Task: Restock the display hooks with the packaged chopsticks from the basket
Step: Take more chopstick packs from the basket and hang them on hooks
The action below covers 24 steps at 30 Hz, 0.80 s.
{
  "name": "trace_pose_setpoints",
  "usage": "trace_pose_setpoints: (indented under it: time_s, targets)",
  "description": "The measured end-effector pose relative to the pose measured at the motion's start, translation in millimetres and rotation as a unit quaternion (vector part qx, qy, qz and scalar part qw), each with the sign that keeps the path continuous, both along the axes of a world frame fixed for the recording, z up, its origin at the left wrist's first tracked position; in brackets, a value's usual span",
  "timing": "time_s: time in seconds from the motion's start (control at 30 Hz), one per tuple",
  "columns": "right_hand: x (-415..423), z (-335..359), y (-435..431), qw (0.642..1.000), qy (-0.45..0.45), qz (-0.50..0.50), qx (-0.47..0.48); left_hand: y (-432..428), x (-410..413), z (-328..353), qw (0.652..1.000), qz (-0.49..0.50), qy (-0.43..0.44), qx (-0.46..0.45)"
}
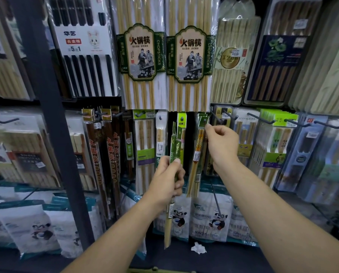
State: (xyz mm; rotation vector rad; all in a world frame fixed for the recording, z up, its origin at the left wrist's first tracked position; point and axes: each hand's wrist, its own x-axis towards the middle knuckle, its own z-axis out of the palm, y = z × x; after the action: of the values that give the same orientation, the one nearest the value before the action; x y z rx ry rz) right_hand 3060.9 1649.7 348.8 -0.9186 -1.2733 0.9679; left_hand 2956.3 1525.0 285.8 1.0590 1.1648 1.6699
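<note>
My left hand [169, 179] grips a small bundle of narrow chopstick packs [175, 146] with green header cards, held upright in front of the lower hook row. My right hand [221, 142] is raised to the right of it, its fingertips pinching the green header [203, 120] of a pack of orange-patterned chopsticks [196, 162] that hangs at a hook. An empty black hook [217, 117] juts out just above my right hand. No basket can be identified; only a green edge [160, 270] shows at the bottom of the frame.
Large hot-pot chopstick packs [140, 56] hang in the upper row, with black chopsticks [85, 56] to the left. A dark upright post [52, 115] crosses the left side. Panda-printed bags [210, 217] stand on the shelf below, where a crumpled white scrap [198, 248] lies.
</note>
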Motion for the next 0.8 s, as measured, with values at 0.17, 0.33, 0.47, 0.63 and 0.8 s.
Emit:
trace_pose_setpoints:
  time_s: [0.17,0.33,0.47,0.63,0.8]
  targets:
    - [8.2,-4.7,-12.8,0.999,0.004,0.033,-0.005,-0.7,4.2,1.2,0.999,0.011,0.04,0.029]
    - [14.8,-2.8,-34.6,0.981,-0.041,0.19,0.017,-0.2,9.1,3.1,0.998,0.001,0.057,0.041]
    - [18.1,0.1,-39.2,0.974,-0.019,0.226,0.001,1.6,10.3,1.4,0.998,-0.003,0.046,0.036]
    - [21.6,-1.3,-37.6,0.952,0.025,0.302,-0.044,3.2,9.5,0.2,0.999,-0.02,0.011,0.03]
    - [22.6,-2.6,-33.9,0.944,0.0,0.326,-0.057,1.3,13.2,0.8,0.999,-0.025,0.026,0.03]
